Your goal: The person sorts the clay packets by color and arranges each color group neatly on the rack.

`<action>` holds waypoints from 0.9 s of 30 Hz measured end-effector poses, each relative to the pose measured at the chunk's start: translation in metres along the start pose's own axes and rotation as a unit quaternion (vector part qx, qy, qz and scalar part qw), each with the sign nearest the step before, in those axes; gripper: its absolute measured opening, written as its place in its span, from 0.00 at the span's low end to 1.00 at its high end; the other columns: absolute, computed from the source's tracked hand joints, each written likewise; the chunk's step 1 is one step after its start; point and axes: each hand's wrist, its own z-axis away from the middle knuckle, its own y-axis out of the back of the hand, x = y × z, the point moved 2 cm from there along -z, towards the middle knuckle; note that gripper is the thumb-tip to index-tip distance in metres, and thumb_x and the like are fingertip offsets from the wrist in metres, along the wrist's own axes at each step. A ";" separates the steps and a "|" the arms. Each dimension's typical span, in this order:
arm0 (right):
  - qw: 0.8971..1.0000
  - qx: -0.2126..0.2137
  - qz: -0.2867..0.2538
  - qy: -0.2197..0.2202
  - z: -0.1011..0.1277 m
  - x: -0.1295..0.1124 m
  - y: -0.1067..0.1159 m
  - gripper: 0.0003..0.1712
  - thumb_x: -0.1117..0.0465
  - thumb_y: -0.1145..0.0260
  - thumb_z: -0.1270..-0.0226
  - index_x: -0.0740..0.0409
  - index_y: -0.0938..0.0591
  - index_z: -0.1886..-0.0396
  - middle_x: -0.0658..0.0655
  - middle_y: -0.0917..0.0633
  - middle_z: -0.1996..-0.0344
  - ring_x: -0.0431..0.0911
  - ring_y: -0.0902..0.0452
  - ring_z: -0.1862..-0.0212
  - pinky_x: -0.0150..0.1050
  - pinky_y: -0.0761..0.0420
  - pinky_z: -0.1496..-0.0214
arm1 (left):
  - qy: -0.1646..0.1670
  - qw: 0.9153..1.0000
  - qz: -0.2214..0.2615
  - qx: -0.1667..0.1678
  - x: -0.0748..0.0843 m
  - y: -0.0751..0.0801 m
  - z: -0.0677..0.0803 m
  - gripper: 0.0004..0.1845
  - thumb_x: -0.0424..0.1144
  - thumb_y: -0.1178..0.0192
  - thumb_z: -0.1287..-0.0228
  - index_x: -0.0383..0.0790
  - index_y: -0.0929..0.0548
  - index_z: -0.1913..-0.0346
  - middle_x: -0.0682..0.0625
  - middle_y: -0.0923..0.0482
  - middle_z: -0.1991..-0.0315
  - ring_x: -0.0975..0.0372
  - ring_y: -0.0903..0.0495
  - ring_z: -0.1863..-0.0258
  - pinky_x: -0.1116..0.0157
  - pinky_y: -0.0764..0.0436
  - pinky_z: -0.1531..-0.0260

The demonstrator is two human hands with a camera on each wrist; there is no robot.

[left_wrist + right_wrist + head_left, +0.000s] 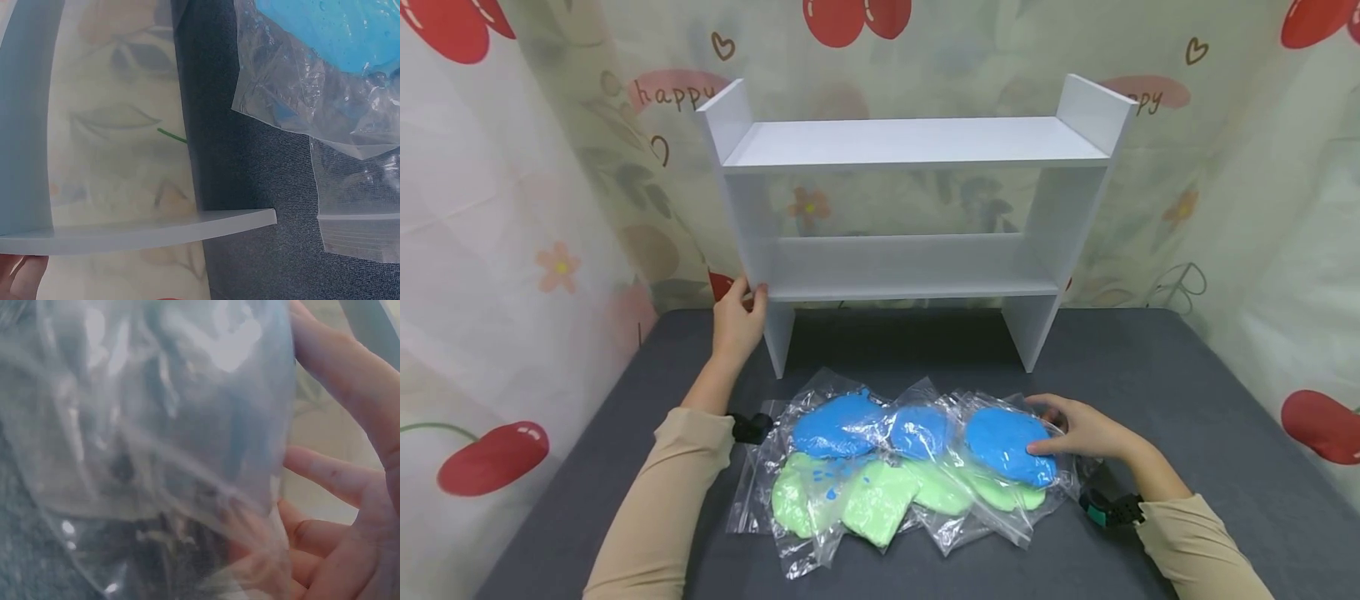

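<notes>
In the lower middle of the head view, a row of overlapping clear bags (951, 529) lies on one dark counter (1187, 400); the overlap hides exactly how many there are. Three blue lumps (838, 425) show through the plastic, with about four green pieces (880, 500) below them. One white shelf (891, 142) stands at the upper middle, with two boards between two side panels.

Of the two hands, the right hand (1086, 429), right of the bags, is partly open in a wide curve and grasps the rightmost bag (1056, 492) by its right side, the thumb over the blue lump and the fingers along the far edge. In the right wrist view its fingers are spread at the edge of the plastic. The left hand (737, 325), left of centre, touches the shelf's left side panel near the lower board, fingers bent; whether it grips the panel I cannot tell.

The bags are shiny, creased and see-through, lying flat with corners jutting towards the bottom of the frame. Small blue specks dot the plastic on the left. The shelf is plain and upright, just beyond the bags.
</notes>
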 end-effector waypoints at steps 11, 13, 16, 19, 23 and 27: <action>1.000 0.011 -0.021 0.020 -0.003 0.006 -0.004 0.43 0.50 0.29 0.46 0.64 0.35 0.35 0.51 0.25 0.71 0.35 0.38 0.78 0.32 0.36 0.78 | 0.003 1.000 0.005 0.010 0.003 -0.001 0.002 0.21 0.37 0.51 0.31 0.37 0.29 0.37 0.35 0.26 0.42 0.44 0.20 0.49 0.49 0.19 0.56; 0.999 0.018 -0.018 0.027 -0.003 0.006 -0.004 0.41 0.51 0.29 0.46 0.63 0.33 0.36 0.56 0.21 0.63 0.35 0.36 0.77 0.32 0.35 0.78 | -0.001 1.000 0.004 0.012 0.003 -0.001 0.002 0.21 0.37 0.52 0.30 0.36 0.29 0.37 0.35 0.26 0.42 0.43 0.20 0.49 0.49 0.19 0.56; 0.998 0.033 -0.016 0.042 -0.003 0.004 -0.004 0.39 0.51 0.29 0.47 0.62 0.31 0.38 0.62 0.23 0.48 0.36 0.35 0.73 0.32 0.34 0.76 | -0.007 1.000 0.003 0.016 0.004 -0.001 0.002 0.20 0.37 0.52 0.31 0.35 0.29 0.38 0.35 0.25 0.43 0.43 0.20 0.50 0.49 0.19 0.56; 0.997 0.049 -0.008 0.052 -0.002 0.001 -0.003 0.37 0.52 0.29 0.47 0.61 0.30 0.39 0.65 0.24 0.43 0.45 0.25 0.58 0.40 0.23 0.63 | -0.008 1.000 0.004 0.018 0.004 -0.001 0.003 0.20 0.36 0.52 0.31 0.35 0.29 0.39 0.34 0.25 0.43 0.43 0.20 0.50 0.49 0.19 0.56; 0.996 0.062 0.001 0.063 -0.001 -0.002 -0.001 0.36 0.52 0.29 0.46 0.60 0.29 0.39 0.65 0.25 0.41 0.66 0.31 0.41 0.64 0.28 0.47 | -0.010 1.000 0.002 0.019 0.004 -0.002 0.002 0.20 0.36 0.52 0.31 0.34 0.29 0.39 0.34 0.25 0.43 0.43 0.20 0.50 0.49 0.19 0.56; 0.994 0.067 0.000 0.081 -0.002 -0.001 0.000 0.36 0.53 0.30 0.45 0.59 0.30 0.38 0.64 0.25 0.40 0.66 0.33 0.39 0.66 0.31 0.44 | -0.010 1.000 0.005 0.020 0.003 -0.002 0.002 0.20 0.36 0.52 0.31 0.34 0.29 0.38 0.34 0.25 0.44 0.43 0.20 0.50 0.49 0.19 0.56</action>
